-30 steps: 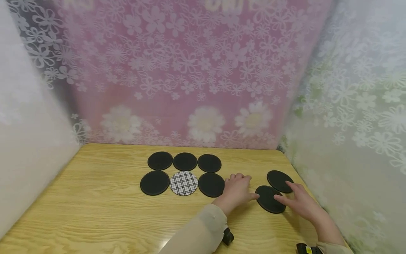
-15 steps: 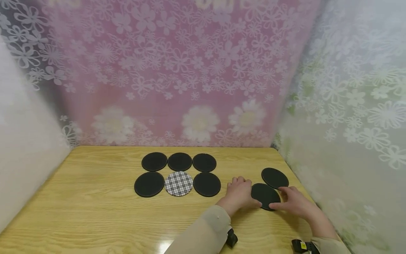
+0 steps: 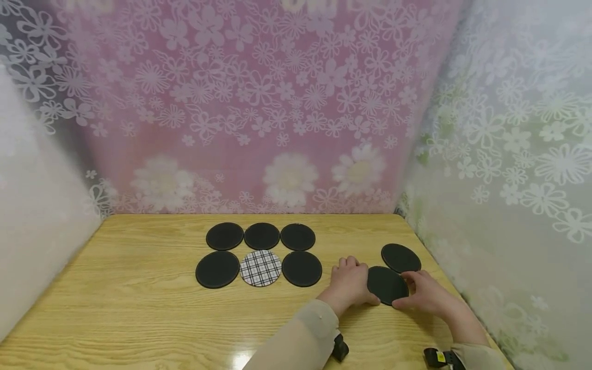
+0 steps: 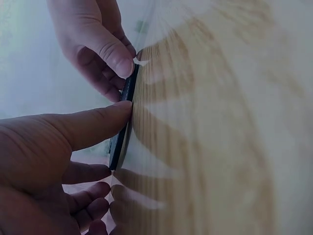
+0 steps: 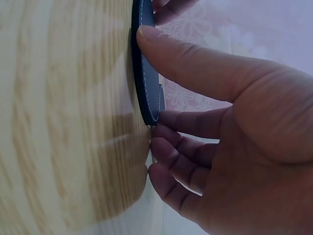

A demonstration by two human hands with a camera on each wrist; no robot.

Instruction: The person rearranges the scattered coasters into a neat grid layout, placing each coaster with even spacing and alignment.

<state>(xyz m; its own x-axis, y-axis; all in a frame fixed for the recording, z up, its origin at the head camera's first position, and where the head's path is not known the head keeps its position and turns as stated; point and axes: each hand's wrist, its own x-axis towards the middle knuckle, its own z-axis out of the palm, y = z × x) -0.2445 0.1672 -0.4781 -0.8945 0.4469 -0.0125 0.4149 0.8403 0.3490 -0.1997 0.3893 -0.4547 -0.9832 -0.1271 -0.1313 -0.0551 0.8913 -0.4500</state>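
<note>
A round black coaster (image 3: 387,285) lies at the right of the wooden table. On its left side, my left hand (image 3: 349,283) holds the rim between thumb and index finger. My right hand (image 3: 426,296) grips the opposite side the same way. Seen edge-on in the left wrist view, the coaster (image 4: 118,147) is close to the tabletop, with both thumbs at its near edge. Pale stitching runs round the coaster (image 5: 150,83) in the right wrist view. Just behind it lies a second black coaster (image 3: 400,258), flat on the table.
To the left, two rows of coasters lie edge to edge on the table (image 3: 139,298). One is a white checked coaster (image 3: 261,268); around it are several black ones, such as the black coaster (image 3: 301,269) on its right. Flowered curtains (image 3: 277,103) stand behind and at the sides.
My right hand has come in from the right onto the coaster's rim, and my left hand has closed on its left side. The coaster rows are unchanged; the head view shifted slightly.
</note>
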